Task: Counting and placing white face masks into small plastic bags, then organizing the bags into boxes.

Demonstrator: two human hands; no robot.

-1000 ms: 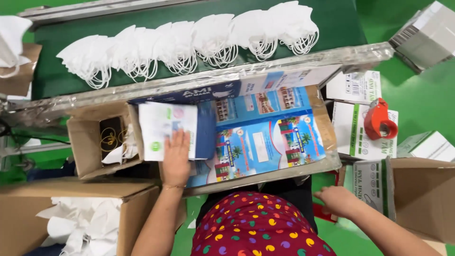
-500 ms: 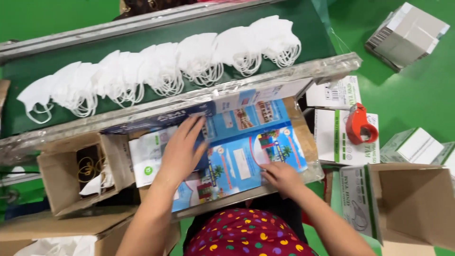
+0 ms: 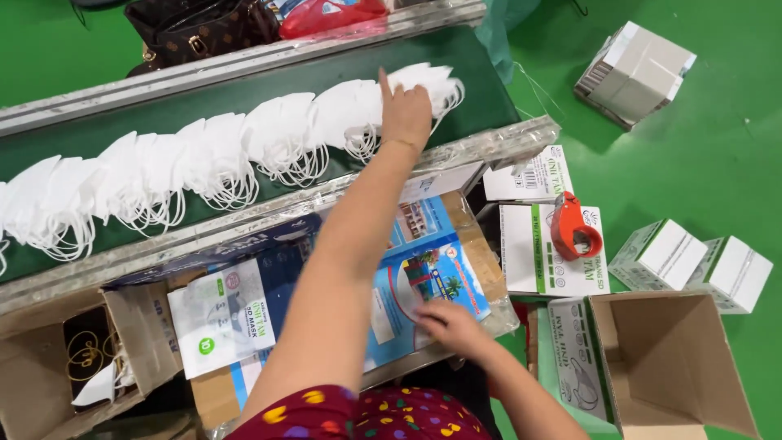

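The scene is dominated by the green conveyor belt (image 3: 244, 90), across which a long overlapping row of white face masks (image 3: 204, 163) is laid, their elastic ear loops trailing toward the near rail (image 3: 269, 212). Below the rail a work board is seen, covered by blue printed pouches (image 3: 423, 269) and one white printed mask pouch (image 3: 221, 318). An open cardboard box (image 3: 676, 358) is set to the right on the green floor, with small white cartons (image 3: 692, 261) beyond it and flat white packaging sheets (image 3: 533, 244) nearer the board, on which a red tape dispenser (image 3: 574, 228) is rested. The left hand (image 3: 406, 110) is stretched far out to the belt and is laid on the mask at the right end of the row, index finger raised and the other fingers curled loosely down; whether a mask is actually pinched cannot be told. The right hand (image 3: 448, 326) is pressed flat and open on a blue pouch, with nothing gripped. The masks are judged to be very light, soft and easily creased (the loops would likely snag on neighbours), so a mask is probably best taken at the folded edge of its body, not by the loops.
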